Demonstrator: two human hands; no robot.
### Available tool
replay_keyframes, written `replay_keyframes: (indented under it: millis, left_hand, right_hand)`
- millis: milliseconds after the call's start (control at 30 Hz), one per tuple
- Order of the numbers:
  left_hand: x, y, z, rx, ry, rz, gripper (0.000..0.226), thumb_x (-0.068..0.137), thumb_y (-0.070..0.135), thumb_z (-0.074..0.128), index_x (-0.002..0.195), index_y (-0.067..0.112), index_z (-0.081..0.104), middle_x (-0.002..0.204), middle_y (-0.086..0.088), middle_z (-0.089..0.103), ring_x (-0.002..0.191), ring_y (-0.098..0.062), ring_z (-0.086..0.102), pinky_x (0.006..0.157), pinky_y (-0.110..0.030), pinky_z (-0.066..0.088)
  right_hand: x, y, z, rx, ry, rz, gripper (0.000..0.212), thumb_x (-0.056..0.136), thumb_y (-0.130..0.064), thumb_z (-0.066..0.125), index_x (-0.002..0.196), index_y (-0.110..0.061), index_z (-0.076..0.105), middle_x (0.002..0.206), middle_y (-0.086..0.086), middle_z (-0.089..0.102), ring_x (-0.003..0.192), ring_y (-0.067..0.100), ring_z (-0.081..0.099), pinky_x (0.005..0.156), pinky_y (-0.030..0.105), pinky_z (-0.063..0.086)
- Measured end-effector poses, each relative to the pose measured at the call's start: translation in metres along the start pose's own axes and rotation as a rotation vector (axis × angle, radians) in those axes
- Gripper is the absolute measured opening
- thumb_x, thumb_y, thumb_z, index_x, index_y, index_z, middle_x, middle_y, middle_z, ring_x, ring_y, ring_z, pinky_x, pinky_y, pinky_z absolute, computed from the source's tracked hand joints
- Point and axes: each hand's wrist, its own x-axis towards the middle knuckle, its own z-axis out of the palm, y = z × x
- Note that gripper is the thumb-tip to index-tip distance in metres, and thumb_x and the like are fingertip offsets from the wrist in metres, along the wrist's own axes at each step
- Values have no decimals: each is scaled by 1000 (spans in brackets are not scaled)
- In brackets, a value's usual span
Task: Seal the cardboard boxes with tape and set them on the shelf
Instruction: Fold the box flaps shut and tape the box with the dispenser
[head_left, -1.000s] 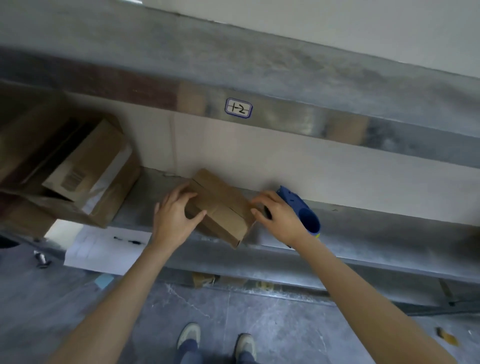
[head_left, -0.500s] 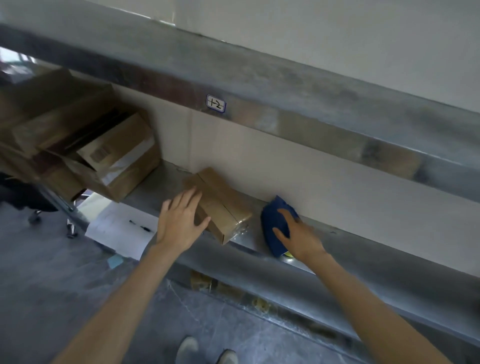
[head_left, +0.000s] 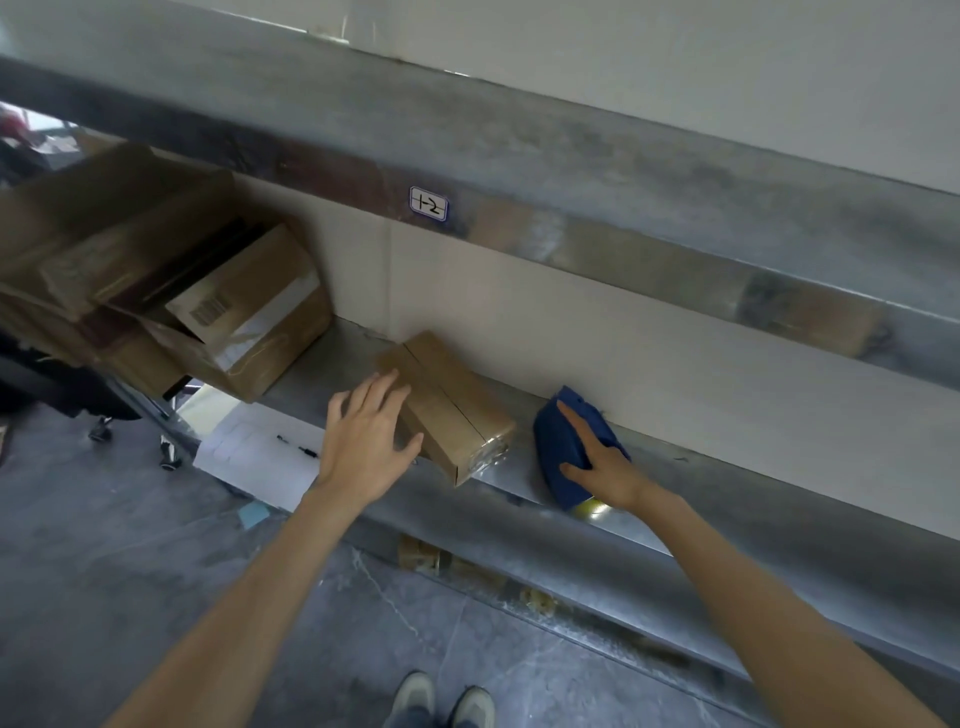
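A small brown cardboard box (head_left: 457, 410), taped along its top seam, lies on the grey metal shelf (head_left: 701, 483) against the pale back wall. My left hand (head_left: 366, 441) rests on the box's near left side with fingers spread. To the right, a blue tape dispenser (head_left: 563, 447) sits on the shelf, its yellowish tape roll (head_left: 592, 508) peeking out at the front edge. My right hand (head_left: 605, 465) lies over the dispenser, fingers laid on it.
Larger open cardboard boxes (head_left: 208, 312) are piled at the shelf's left end. An upper shelf beam carries a label "1-2" (head_left: 429, 204). White paper with a pen (head_left: 260, 452) lies below left. My shoes (head_left: 441, 701) stand on the grey floor.
Both hands held the small box a second ago. The right hand has shifted right onto the blue tape dispenser; the left hand has flattened against the box. The camera has moved back.
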Motion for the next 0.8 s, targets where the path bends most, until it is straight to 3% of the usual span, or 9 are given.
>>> replay_keyframes:
  millis: [67, 167, 233, 333, 433, 567, 633, 800]
  left_hand:
    - [2, -1, 1, -1, -11, -3, 62, 87, 44, 67, 141, 15, 53, 153, -6, 43, 144, -23, 35, 109, -42, 20]
    - [5, -2, 2, -15, -13, -1, 61, 88, 43, 67, 140, 16, 54, 153, -7, 43, 144, -24, 34, 110, -44, 19]
    - [7, -2, 3, -17, -13, 9, 60, 88, 43, 67, 140, 15, 54, 152, -7, 44, 144, -24, 35, 110, -44, 20]
    - [9, -4, 4, -22, -15, 15, 59, 88, 43, 67, 139, 16, 55, 152, -7, 45, 144, -24, 35, 110, -43, 18]
    - [12, -5, 6, -27, -20, 22, 59, 88, 42, 67, 139, 16, 55, 151, -7, 45, 143, -24, 35, 111, -44, 17]
    - [15, -4, 4, -37, -8, 34, 57, 88, 40, 68, 138, 15, 56, 149, -8, 47, 142, -25, 37, 112, -47, 21]
    - [16, -4, 4, -41, -4, 37, 57, 88, 40, 68, 138, 15, 56, 149, -8, 47, 142, -25, 37, 112, -47, 20]
    - [17, -5, 5, -43, -11, 52, 56, 88, 41, 68, 137, 16, 57, 148, -7, 48, 142, -25, 37, 113, -48, 22]
  right_hand:
    - [3, -2, -6, 0, -39, 11, 86, 99, -22, 52, 151, -49, -12, 118, 30, 60, 90, 41, 63, 74, 40, 52]
    - [7, -2, -10, -34, -49, 0, 88, 98, -18, 49, 147, -54, -14, 118, 38, 56, 73, 30, 54, 63, 33, 42]
    - [9, -1, -10, -39, -49, 3, 90, 98, -19, 50, 148, -52, -17, 121, 37, 56, 75, 26, 51, 63, 30, 41]
    - [11, -2, -9, -28, -61, -2, 95, 98, -24, 59, 150, -44, -19, 139, 18, 49, 104, 32, 59, 86, 35, 52]
    - [12, -4, -13, -33, -53, 12, 98, 96, -21, 61, 150, -47, -16, 147, 16, 41, 114, 39, 57, 93, 41, 51]
    - [12, -2, -20, 63, -47, 17, 101, 93, -14, 64, 152, -47, -11, 163, -3, 10, 143, 28, 29, 108, 35, 38]
    - [13, 1, -21, 84, -45, 14, 103, 91, -13, 67, 152, -47, -8, 163, -9, 5, 145, 24, 25, 109, 32, 36]
    - [16, 0, -24, 29, -20, 33, 104, 86, -8, 71, 154, -45, 0, 162, -6, 15, 137, 27, 35, 97, 31, 42]
